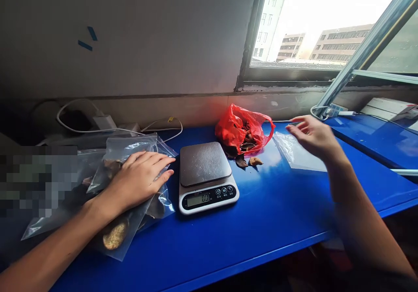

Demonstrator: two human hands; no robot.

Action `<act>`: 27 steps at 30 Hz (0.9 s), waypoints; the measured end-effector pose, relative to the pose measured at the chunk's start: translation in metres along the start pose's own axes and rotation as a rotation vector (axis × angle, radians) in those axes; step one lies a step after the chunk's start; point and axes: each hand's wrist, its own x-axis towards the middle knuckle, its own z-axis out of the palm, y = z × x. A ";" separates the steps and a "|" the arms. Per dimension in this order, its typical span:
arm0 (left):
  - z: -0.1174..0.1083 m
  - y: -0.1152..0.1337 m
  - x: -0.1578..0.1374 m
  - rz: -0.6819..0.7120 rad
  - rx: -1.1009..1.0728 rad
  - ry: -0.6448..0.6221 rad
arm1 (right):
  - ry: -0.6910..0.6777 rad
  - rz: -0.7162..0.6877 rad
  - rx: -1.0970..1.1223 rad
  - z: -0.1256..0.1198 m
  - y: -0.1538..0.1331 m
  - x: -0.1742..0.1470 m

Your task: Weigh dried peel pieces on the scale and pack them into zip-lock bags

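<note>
My left hand (140,176) lies flat, fingers stretched out, on a heap of clear plastic bags (130,229) with dried brown pieces inside. Just right of it stands a kitchen scale (205,165) with a bare metal plate; its display seems to read zero. My right hand (313,137) hovers above a flat clear plastic bag (294,154), fingers apart and holding nothing. Between the scale and that bag, a red plastic bag (228,130) gapes open, full of dark dried pieces. Two loose dried pieces (241,161) lie in front of it.
White cables and a plug (104,122) run along the wall behind the bags. At the right, a metal frame (346,65) rises beside the window. White boxes (388,109) sit at the far right. The blue table's front edge (261,257) crosses below the scale.
</note>
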 end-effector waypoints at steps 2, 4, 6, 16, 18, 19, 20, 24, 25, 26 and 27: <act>0.000 0.000 -0.001 0.000 -0.002 -0.002 | -0.306 -0.330 0.057 0.014 -0.026 -0.021; 0.000 0.000 -0.001 -0.003 0.000 -0.003 | -0.416 -0.583 0.038 0.032 -0.044 -0.041; 0.000 0.000 -0.001 -0.004 0.002 -0.008 | -0.429 -0.675 0.030 0.051 -0.053 -0.055; 0.000 0.002 -0.001 0.011 0.020 -0.031 | -0.206 -0.741 -0.080 0.105 -0.066 -0.063; -0.001 0.003 -0.001 0.011 0.029 -0.027 | -0.207 -0.765 -0.085 0.104 -0.066 -0.062; -0.001 0.003 -0.001 0.011 0.033 -0.027 | -0.214 -0.779 -0.089 0.103 -0.066 -0.061; -0.001 0.004 -0.001 0.012 0.036 -0.029 | -0.220 -0.789 -0.094 0.102 -0.065 -0.060; -0.002 0.006 -0.001 0.014 0.027 -0.041 | -0.236 -0.783 -0.146 0.099 -0.067 -0.060; -0.002 0.006 -0.001 0.012 0.027 -0.041 | -0.238 -0.770 -0.162 0.098 -0.068 -0.060; -0.002 0.006 -0.001 0.012 0.029 -0.042 | -0.240 -0.751 -0.176 0.098 -0.069 -0.060; -0.002 0.006 -0.001 0.012 0.034 -0.042 | -0.239 -0.729 -0.188 0.098 -0.071 -0.061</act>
